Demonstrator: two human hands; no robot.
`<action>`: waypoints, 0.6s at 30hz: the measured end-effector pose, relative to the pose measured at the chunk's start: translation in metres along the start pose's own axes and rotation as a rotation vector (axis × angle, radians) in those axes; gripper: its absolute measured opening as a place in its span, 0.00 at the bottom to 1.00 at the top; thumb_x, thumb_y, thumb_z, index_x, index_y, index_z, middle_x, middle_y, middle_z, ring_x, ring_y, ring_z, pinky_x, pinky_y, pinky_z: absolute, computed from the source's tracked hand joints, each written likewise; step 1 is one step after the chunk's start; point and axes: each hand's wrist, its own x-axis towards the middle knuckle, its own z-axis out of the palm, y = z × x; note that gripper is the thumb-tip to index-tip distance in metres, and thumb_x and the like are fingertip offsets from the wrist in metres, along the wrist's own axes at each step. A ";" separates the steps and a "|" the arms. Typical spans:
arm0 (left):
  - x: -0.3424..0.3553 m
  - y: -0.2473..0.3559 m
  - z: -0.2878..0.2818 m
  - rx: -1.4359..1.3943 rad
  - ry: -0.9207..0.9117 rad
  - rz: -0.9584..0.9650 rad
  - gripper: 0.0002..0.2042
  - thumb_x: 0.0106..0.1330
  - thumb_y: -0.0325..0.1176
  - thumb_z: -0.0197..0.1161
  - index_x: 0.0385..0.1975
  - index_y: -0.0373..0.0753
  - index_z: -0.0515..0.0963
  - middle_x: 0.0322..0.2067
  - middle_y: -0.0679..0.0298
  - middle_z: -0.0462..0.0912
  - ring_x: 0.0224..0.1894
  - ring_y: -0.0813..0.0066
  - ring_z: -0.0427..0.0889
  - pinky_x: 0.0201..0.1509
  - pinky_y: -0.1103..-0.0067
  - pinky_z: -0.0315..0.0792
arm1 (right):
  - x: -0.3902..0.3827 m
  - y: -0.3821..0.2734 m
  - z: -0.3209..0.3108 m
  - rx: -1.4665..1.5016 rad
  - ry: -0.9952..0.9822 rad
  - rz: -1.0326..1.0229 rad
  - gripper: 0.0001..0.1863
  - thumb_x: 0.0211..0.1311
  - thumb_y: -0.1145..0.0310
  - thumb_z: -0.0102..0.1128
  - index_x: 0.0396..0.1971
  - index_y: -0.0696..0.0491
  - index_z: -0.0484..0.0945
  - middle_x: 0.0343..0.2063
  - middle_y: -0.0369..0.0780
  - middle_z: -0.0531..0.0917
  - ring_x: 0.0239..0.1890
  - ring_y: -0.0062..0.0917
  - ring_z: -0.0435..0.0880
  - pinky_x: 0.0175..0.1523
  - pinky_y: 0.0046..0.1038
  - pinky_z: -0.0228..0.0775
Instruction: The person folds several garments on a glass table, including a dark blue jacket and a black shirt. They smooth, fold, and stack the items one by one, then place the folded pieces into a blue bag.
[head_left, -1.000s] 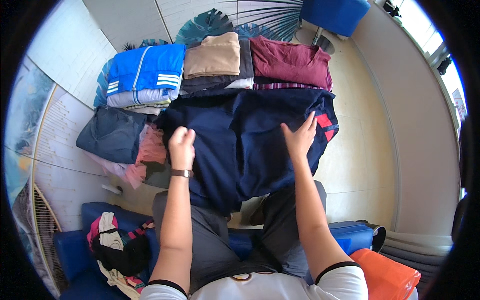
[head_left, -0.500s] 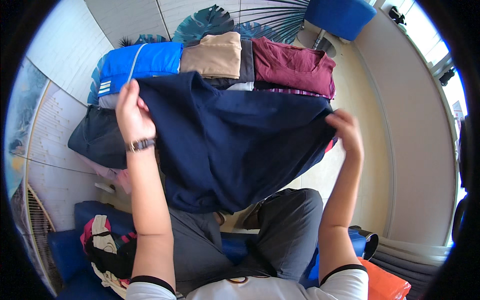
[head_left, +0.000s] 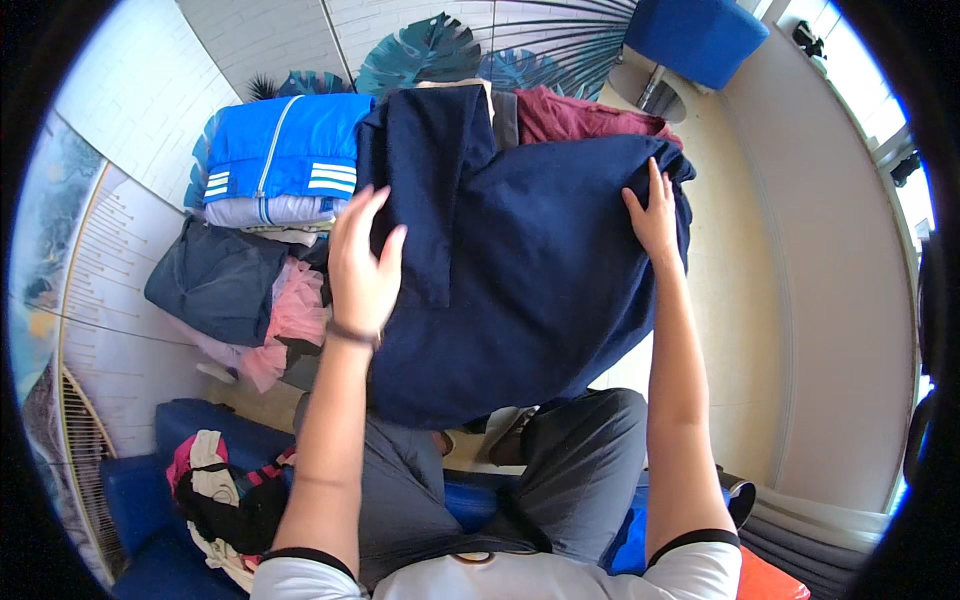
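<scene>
A large navy garment (head_left: 530, 270) lies spread over the piled clothes in front of me, its near edge drooping toward my knees. On its left part a long, narrow piece like a sleeve is folded over. My left hand (head_left: 365, 265) is open at the garment's left edge, thumb and fingers apart; whether it touches the cloth I cannot tell. Flat on the right part rests my right hand (head_left: 655, 220), its fingers spread. Behind the garment, a maroon top (head_left: 585, 118) is partly covered, and only a strip of a beige folded piece (head_left: 455, 86) shows.
A folded blue jacket (head_left: 285, 145) with a zip sits at the far left, with a dark grey folded garment (head_left: 215, 280) and pink tulle (head_left: 298, 305) nearer. Loose clothes (head_left: 225, 500) lie on a blue seat at lower left. A blue chair (head_left: 695, 40) stands far right.
The navy garment has gone from being held up to lying over the pile, covering the beige piece. Both hands have let go; the left has moved right and nearer, the right slightly farther away.
</scene>
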 end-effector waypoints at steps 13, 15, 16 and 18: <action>-0.117 -0.095 0.025 -1.067 -0.174 -1.415 0.23 0.63 0.41 0.72 0.48 0.26 0.79 0.43 0.52 0.86 0.44 0.63 0.86 0.56 0.69 0.76 | -0.002 -0.088 0.009 -0.265 -0.112 0.007 0.35 0.54 0.52 0.73 0.64 0.35 0.70 0.45 0.45 0.76 0.42 0.42 0.84 0.40 0.37 0.80; -0.100 -0.078 0.003 -1.274 -0.195 -1.410 0.17 0.61 0.36 0.74 0.43 0.30 0.82 0.44 0.55 0.86 0.44 0.64 0.86 0.56 0.70 0.77 | 0.004 -0.088 0.016 -0.205 -0.108 -0.061 0.17 0.62 0.58 0.66 0.48 0.45 0.74 0.38 0.48 0.81 0.37 0.49 0.85 0.38 0.44 0.79; -0.094 -0.073 -0.005 -1.274 -0.171 -1.351 0.17 0.61 0.35 0.73 0.43 0.29 0.82 0.44 0.55 0.86 0.44 0.64 0.86 0.56 0.71 0.77 | 0.012 -0.081 0.019 -0.168 -0.134 -0.075 0.14 0.63 0.61 0.64 0.44 0.47 0.73 0.36 0.49 0.83 0.37 0.50 0.85 0.38 0.45 0.78; -0.077 -0.056 -0.028 -1.085 -0.002 -1.277 0.14 0.62 0.31 0.72 0.43 0.30 0.82 0.44 0.58 0.86 0.44 0.66 0.85 0.55 0.72 0.77 | 0.018 -0.084 0.021 -0.076 -0.105 -0.096 0.07 0.65 0.69 0.59 0.34 0.53 0.71 0.29 0.52 0.84 0.36 0.52 0.84 0.38 0.50 0.75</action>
